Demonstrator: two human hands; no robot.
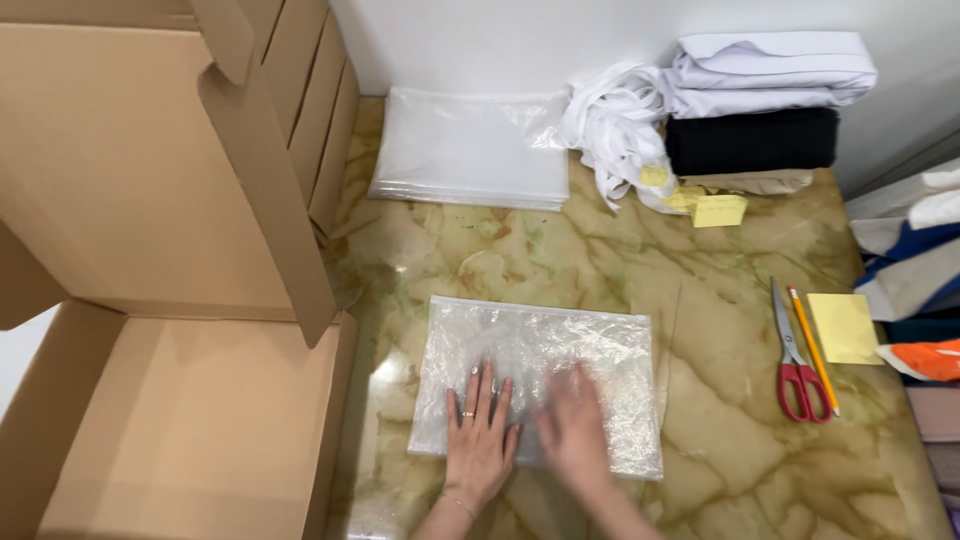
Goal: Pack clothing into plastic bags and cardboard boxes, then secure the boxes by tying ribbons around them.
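A clear plastic bag (540, 385) lies flat on the marbled tabletop (720, 410), just below the middle of the view. Both hands press down on its lower half. The left hand (481, 432) rests palm down with its fingers (487, 390) spread slightly apart and pointing toward 12 o'clock; a ring shows on one finger. The right hand (577, 425) lies just beside it at 3 o'clock, also flat on the bag, but it is blurred, so I cannot tell how its fingers are set. Neither hand is closed around anything.

At 9 o'clock from the bag stands an open cardboard box (190, 440), its flap raised, with more flat cardboard (310, 110) stacked behind it. At 12 o'clock, near the wall, sits a pile of clear bags (470, 150). Toward 1 o'clock are a bundle of white straps (615, 125), folded white cloth (770, 70) on folded black cloth (750, 140), and small yellow notes (718, 210). At 3 o'clock, well apart from the bag, red-handled scissors (797, 355) lie beside a yellow pencil (812, 345) and a yellow notepad (845, 328). Folded coloured fabrics (915, 270) crowd the right edge.
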